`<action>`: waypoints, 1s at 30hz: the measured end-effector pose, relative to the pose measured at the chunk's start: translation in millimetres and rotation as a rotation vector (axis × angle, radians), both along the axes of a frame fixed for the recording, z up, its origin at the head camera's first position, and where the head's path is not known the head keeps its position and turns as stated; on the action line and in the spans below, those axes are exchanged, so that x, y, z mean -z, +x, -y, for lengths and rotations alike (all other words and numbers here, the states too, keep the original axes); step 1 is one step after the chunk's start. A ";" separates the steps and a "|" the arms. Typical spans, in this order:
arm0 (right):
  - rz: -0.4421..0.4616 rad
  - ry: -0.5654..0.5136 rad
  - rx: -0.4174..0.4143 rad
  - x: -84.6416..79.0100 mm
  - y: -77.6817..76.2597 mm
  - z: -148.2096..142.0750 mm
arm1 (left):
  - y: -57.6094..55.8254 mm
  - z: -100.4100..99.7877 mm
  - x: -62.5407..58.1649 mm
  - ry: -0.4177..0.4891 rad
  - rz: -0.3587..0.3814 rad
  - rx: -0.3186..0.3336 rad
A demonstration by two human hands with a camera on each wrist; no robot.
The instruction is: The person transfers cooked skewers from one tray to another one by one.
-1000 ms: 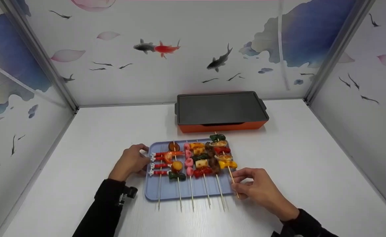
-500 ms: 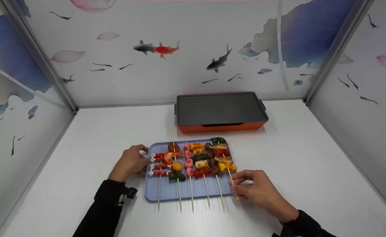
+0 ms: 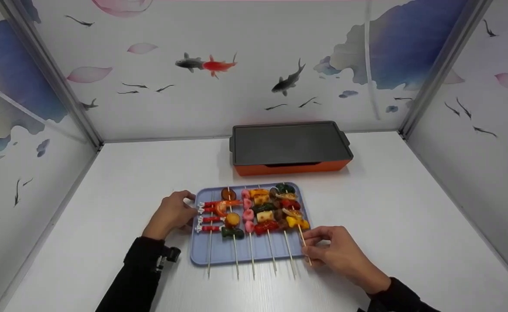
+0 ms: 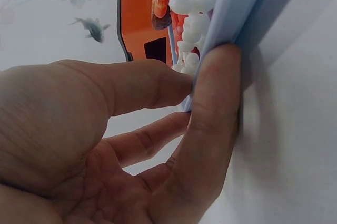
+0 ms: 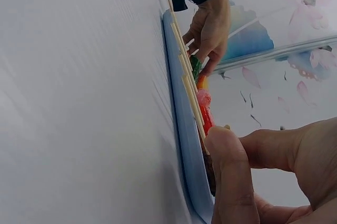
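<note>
A light blue tray [image 3: 221, 256] holds several skewers of toy-like food, their sticks poking past its front edge. My left hand [image 3: 173, 215] grips the tray's left rim; the left wrist view has thumb and fingers on either side of the rim [image 4: 237, 8]. At the tray's right side, my right hand [image 3: 338, 249] pinches the lower stick of the rightmost skewer [image 3: 297, 222], which carries green, red and yellow pieces. This skewer lies along the tray's right edge; whether it touches the tray floor I cannot tell. In the right wrist view, the fingers hide most of its stick.
Behind the tray stands an orange electric griddle [image 3: 292, 145] with a flat black plate and side handles. White table [image 3: 409, 225] surrounds the tray. Printed panels with fish and petals [image 3: 219, 65] wall in the back and both sides.
My right hand has shifted slightly left and toward the front edge, and the skewer has come down and inward over the tray. The left hand and tray stay in place.
</note>
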State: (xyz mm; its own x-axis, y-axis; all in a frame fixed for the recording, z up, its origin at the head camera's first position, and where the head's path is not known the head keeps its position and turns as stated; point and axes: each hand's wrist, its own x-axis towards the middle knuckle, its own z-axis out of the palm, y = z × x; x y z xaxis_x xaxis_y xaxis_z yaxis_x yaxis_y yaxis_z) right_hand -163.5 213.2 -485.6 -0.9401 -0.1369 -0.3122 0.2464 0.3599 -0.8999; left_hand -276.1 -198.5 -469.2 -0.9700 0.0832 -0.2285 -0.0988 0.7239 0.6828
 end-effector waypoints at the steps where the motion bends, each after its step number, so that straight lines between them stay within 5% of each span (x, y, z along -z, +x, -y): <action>1: -0.001 0.010 0.001 0.2 -0.2 0.3 | 0.0 0.2 0.2 0.000 -0.001 0.003; 30: -0.049 0.056 -0.013 4.5 -0.8 -1.4 | -2.5 1.5 2.5 -0.006 0.001 0.005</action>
State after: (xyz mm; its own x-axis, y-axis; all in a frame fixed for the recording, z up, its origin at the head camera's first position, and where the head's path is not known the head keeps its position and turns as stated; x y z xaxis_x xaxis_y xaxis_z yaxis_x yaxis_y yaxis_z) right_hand -164.3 214.6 -490.1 -0.9528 -0.1325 -0.2731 0.1975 0.4126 -0.8893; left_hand -278.6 -200.1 -471.7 -0.9695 0.0865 -0.2295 -0.0956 0.7284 0.6784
